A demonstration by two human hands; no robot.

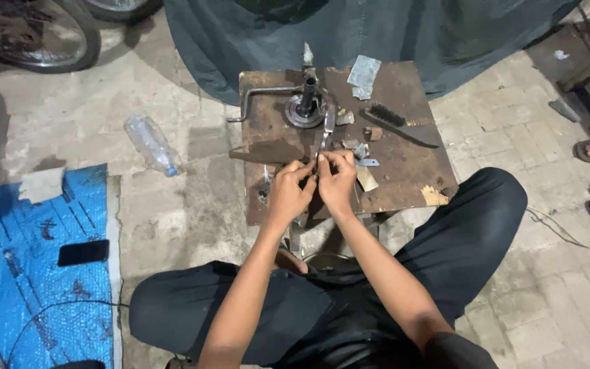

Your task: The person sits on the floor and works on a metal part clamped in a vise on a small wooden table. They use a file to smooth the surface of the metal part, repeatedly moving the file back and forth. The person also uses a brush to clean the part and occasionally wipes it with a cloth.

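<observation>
A: State the condition of each hand.

B: The left hand point(288, 191) and the right hand point(336, 181) are both closed, fingertips pinched together at the near end of a slim metal tool point(325, 137). Both hands meet over the front half of the surface point(404, 171). Whatever small part sits between the fingertips is hidden.

A: Which step appears to be in hand?

B: By judgement, a fine fitting or adjusting operation on the tool's near end, with one hand steadying and the other working. It cannot be told which hand does which.

A: What does the next move call for?

B: Probably a steady pinch and small, controlled finger motion, since the work point is tiny and covered by the fingers.

A: Locate the tool relative to the hands.

B: Its near end lies inside the fingertips; its shaft runs away from the person toward a round hub with an upright shaft point(306, 106).

A: Surrounding items?

B: A wire brush point(396, 123) lies to the right of the hub, apart from the hands. A bent crank rod point(257, 99) lies to the left. Scraps of paper are scattered near the right hand. A clear plastic bottle point(150, 145) lies on the floor to the left, and a dark phone point(83, 252) on a blue sheet point(35, 294).
</observation>
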